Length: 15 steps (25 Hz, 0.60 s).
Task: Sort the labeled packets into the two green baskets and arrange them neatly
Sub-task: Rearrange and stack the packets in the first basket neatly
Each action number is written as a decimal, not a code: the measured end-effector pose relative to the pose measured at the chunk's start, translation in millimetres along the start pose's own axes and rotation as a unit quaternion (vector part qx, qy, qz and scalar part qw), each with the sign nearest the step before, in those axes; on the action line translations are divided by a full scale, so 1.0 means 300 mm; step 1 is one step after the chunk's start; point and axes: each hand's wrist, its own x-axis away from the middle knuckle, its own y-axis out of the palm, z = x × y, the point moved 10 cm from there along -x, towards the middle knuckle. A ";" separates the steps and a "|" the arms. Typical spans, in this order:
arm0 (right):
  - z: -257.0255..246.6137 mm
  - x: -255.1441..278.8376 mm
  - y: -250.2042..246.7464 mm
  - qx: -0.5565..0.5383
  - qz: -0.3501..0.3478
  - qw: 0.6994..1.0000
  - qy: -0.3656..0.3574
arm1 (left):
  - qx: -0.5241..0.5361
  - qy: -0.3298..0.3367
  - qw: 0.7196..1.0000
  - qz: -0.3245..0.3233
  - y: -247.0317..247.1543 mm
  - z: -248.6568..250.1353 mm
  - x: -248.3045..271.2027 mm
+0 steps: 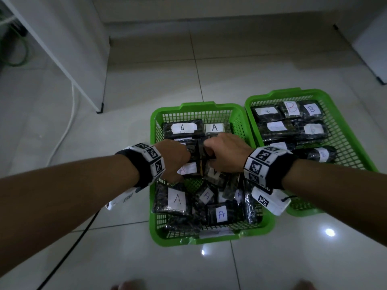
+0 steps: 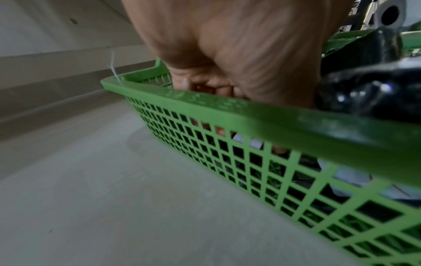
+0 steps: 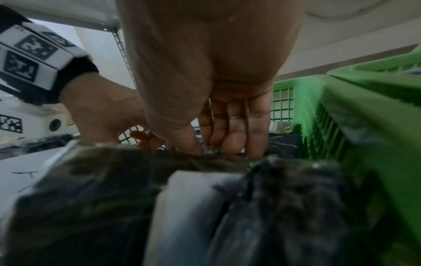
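Note:
Two green baskets stand side by side on the floor. The left basket [image 1: 196,106] [image 2: 227,109] holds black packets labelled A: two lie flat in the rear row [image 1: 183,128], and several lie loose and overlapping at the front [image 1: 177,198]. The right basket [image 1: 278,93] holds packets labelled B [image 1: 312,109] in rows. Both hands are in the middle of the left basket. My left hand [image 1: 176,160] [image 2: 205,86] and my right hand [image 1: 224,153] [image 3: 216,140] grip a few upright A packets [image 1: 200,155] from either side. The fingertips are hidden behind the packets.
A white shelf leg [image 1: 100,110] stands on the tiles left of the baskets, with a white cable [image 1: 69,126] beside it. A black cable [image 1: 69,248] runs under my left arm. Toes [image 1: 127,286] show at the bottom edge. A white unit [image 1: 372,49] sits far right.

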 end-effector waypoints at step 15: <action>-0.033 0.004 0.055 -0.023 -0.081 0.994 -0.068 | -0.002 0.006 1.000 0.003 -0.020 0.022 -0.020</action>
